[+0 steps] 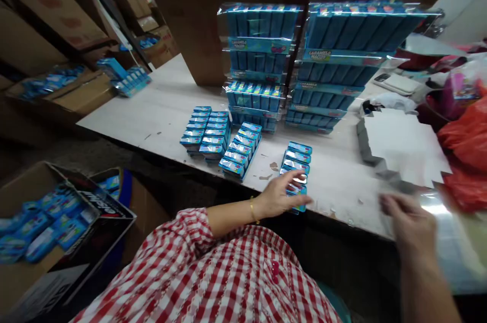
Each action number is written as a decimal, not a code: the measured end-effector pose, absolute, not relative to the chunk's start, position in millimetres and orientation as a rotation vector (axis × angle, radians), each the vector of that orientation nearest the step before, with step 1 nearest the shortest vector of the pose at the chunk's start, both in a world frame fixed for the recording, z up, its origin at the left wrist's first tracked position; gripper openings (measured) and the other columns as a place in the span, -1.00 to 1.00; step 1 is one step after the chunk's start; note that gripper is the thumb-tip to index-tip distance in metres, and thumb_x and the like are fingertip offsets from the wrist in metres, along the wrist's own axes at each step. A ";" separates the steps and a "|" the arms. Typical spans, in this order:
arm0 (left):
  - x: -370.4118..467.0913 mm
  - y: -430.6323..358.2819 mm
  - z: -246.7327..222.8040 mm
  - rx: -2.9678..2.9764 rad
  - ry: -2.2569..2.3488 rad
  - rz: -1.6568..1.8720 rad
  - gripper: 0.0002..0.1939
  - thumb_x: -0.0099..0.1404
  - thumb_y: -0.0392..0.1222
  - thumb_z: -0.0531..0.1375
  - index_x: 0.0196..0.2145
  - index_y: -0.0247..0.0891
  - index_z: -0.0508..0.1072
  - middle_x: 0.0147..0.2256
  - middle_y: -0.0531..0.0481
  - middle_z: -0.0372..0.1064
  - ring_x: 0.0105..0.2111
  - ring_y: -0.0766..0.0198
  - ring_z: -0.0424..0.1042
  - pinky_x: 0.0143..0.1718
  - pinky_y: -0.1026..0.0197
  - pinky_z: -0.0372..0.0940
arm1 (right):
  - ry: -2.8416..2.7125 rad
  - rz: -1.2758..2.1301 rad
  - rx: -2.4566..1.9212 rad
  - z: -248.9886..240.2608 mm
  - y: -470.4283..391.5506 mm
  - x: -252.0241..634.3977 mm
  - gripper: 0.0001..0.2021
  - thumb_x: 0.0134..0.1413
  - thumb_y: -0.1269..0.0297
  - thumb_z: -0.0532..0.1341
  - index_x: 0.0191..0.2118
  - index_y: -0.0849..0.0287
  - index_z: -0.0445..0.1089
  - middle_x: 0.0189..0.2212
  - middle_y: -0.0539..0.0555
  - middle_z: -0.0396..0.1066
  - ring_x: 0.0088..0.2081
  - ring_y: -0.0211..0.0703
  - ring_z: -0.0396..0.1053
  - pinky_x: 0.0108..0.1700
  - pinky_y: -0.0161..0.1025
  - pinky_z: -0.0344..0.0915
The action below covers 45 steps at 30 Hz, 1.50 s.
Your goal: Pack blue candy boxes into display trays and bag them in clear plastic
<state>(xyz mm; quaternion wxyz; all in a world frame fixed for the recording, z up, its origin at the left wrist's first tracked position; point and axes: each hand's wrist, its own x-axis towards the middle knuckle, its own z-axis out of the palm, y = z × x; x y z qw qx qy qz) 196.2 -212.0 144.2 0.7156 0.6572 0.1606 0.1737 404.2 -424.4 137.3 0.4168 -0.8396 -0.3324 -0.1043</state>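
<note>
We are holding our left hand [276,199] spread over the near end of a row of blue packs [297,165], right of centre. Our right hand [414,224] is occupying the lower right, its grip too blurred to tell. A white tabletop [163,110] is crossing the frame; cartons [91,244] are standing at left. The packs are showing glossy tops.

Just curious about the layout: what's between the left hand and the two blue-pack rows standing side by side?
The head view shows a third row and pale tabletop with brown worn patches.
</note>
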 end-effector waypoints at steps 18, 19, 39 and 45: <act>214.7 -193.9 128.2 1.205 0.594 0.561 -0.62 -0.01 0.06 0.28 -0.37 -0.33 0.52 -0.46 -0.05 0.46 -0.47 0.30 0.40 -0.40 0.26 0.30 | -1.629 -0.428 -2.151 133.7 -306.7 323.4 -0.68 0.24 0.17 -0.05 -0.45 0.12 0.31 -0.51 0.05 0.35 -0.46 -0.18 0.30 -0.45 -0.27 0.08; 214.0 -191.7 128.2 1.246 0.581 0.574 -0.64 -0.02 0.05 0.29 -0.39 -0.32 0.52 -0.47 -0.04 0.45 -0.47 0.30 0.39 -0.39 0.26 0.30 | -1.652 -0.463 -2.147 133.5 -306.8 323.4 -0.68 0.24 0.18 -0.06 -0.45 0.12 0.31 -0.52 0.05 0.35 -0.46 -0.17 0.31 -0.46 -0.26 0.08; 185.0 -165.7 124.1 2.260 0.647 1.236 -0.68 0.18 -0.12 0.18 -0.12 -0.29 0.34 -0.20 -0.12 0.33 -0.33 0.32 0.34 -0.28 0.24 0.30 | -1.843 -1.171 -2.110 158.5 -301.9 302.7 -0.85 0.14 0.45 0.08 -0.27 0.23 0.40 -0.56 0.02 0.32 -0.48 -0.24 0.14 -0.38 -0.26 -0.02; 187.4 -155.8 143.8 2.445 0.510 1.176 -0.83 0.25 -0.23 0.09 -0.48 -0.28 0.37 -0.55 0.02 0.32 -0.50 0.36 0.34 -0.42 0.31 0.26 | -1.656 -1.075 -2.446 155.9 -307.7 314.4 -0.82 0.15 0.41 0.06 -0.38 0.20 0.39 -0.57 0.03 0.29 -0.50 -0.24 0.15 -0.41 -0.23 -0.06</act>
